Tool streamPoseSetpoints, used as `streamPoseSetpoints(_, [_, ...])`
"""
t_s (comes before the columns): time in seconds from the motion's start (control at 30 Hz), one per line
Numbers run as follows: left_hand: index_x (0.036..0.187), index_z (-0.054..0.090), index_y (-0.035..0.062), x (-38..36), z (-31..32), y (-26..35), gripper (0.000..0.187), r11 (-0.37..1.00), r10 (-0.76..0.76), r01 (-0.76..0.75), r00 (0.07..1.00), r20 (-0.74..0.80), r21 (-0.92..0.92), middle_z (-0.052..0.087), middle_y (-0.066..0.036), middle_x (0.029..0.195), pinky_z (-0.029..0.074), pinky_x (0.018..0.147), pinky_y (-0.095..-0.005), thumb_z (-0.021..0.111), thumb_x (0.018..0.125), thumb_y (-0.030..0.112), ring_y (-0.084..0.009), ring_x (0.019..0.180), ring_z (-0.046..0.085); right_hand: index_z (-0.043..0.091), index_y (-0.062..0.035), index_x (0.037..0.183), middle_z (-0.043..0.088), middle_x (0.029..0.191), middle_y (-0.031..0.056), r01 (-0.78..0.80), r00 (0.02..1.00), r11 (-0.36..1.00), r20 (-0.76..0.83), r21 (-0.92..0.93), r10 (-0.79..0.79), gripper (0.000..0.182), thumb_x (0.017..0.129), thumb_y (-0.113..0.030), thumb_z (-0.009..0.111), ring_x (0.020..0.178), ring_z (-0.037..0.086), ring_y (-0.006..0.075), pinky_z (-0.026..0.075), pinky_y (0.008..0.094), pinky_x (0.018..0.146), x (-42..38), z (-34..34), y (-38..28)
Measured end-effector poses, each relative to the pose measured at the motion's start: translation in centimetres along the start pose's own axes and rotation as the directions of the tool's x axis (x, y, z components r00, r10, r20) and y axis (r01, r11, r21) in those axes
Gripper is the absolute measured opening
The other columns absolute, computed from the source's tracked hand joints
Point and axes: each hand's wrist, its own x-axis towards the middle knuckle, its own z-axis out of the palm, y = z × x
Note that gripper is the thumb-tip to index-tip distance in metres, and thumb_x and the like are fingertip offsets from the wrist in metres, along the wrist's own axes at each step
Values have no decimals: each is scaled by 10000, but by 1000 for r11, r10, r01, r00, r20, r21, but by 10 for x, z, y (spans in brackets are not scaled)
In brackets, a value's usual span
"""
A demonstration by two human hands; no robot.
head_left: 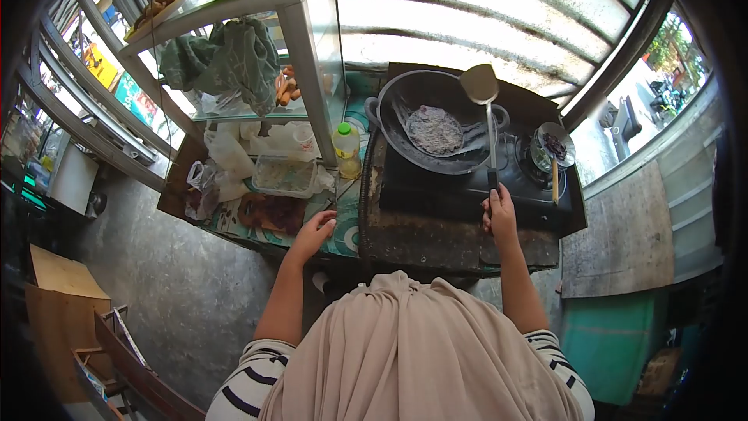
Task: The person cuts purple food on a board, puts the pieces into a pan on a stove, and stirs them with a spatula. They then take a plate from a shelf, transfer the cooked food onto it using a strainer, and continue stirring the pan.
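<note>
Now my right hand [501, 212] grips the spatula [492, 140], blade [479, 84] at the wok's [394, 139] rim, left hand [313, 235] loosely spread, near the brown board [253, 216]

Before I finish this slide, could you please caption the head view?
Right hand holding a spatula by a wok of pale food on the stove, left hand near the counter.

No writing, label or number can be read anywhere here.
</note>
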Motion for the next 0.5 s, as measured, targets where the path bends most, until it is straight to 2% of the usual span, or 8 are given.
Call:
streamPoseSetpoints(0.07, [1222, 517, 53, 2, 0, -3, 368, 1000, 10, -10, 1000, -3, 3, 602, -39, 1053, 434, 726, -251, 535, 906, 242, -98, 813, 539, 432, -79, 1110, 444, 664, 4, 96, 995, 993, -26, -67, -98, 256, 967, -291, 428, 395, 379, 61, 347, 244, 343, 4, 1, 24])
streamPoseSetpoints(0.13, [1233, 521, 94, 2, 1, -5, 378, 992, -108, 107, 994, -13, -63, 602, -9, 1047, 405, 675, -240, 511, 912, 292, -84, 784, 529, 433, -88, 1058, 431, 628, -2, -79, 996, 972, -52, -223, 69, 251, 961, -319, 436, 395, 376, 66, 330, 244, 340, 1, 7, 34])
streamPoseSetpoints(0.17, [1233, 521, 94, 1, 2, -6, 378, 992, -109, 107, 994, -18, -67, 602, -9, 1047, 405, 675, -240, 511, 912, 292, -84, 784, 529, 444, -96, 979, 422, 593, -14, -154, 988, 973, -46, -170, 148, 244, 960, -340, 433, 398, 373, 68, 313, 239, 342, 0, 4, 36])
streamPoseSetpoints(0.27, [1236, 526, 137, -1, -1, -8, 382, 965, -214, 206, 976, -38, -161, 601, 17, 1054, 377, 655, -229, 494, 911, 336, -81, 783, 528, 442, -115, 931, 384, 575, -34, -169, 985, 958, -57, -231, 160, 249, 964, -361, 426, 387, 338, 49, 282, 224, 338, -9, 8, 40])
streamPoseSetpoints(0.33, [1227, 531, 160, 0, -2, -17, 372, 963, -214, 205, 976, -35, -176, 600, 32, 1048, 375, 643, -232, 497, 908, 348, -80, 791, 534, 456, -115, 922, 375, 559, -43, -34, 998, 972, -54, -231, 22, 254, 963, -364, 430, 384, 328, 49, 280, 222, 345, -13, 9, 44])
streamPoseSetpoints(0.4, [1224, 531, 163, 1, -3, -30, 367, 945, -251, 234, 967, -51, -229, 601, 32, 1040, 374, 629, -230, 497, 908, 348, -79, 785, 538, 465, -50, 949, 481, 567, 41, 243, 958, 908, -64, -343, -280, 305, 949, -354, 466, 434, 472, 150, 356, 285, 413, -9, 4, 55])
streamPoseSetpoints(0.43, [1220, 531, 167, 0, -4, -37, 362, 926, -289, 264, 956, -57, -270, 602, 32, 1032, 374, 615, -228, 498, 909, 348, -79, 778, 542, 465, -50, 949, 481, 567, 41, 239, 959, 909, -63, -342, -276, 305, 949, -354, 466, 434, 472, 150, 356, 285, 413, -7, 6, 62])
streamPoseSetpoints(0.5, [1220, 528, 168, 4, -5, -66, 363, 901, -328, 291, 943, -64, -321, 602, 28, 1029, 378, 591, -223, 501, 906, 350, -80, 756, 549, 474, -15, 945, 535, 608, 134, 342, 868, 729, -99, -592, -487, 313, 943, -328, 478, 534, 556, 293, 406, 352, 497, -5, 13, 72])
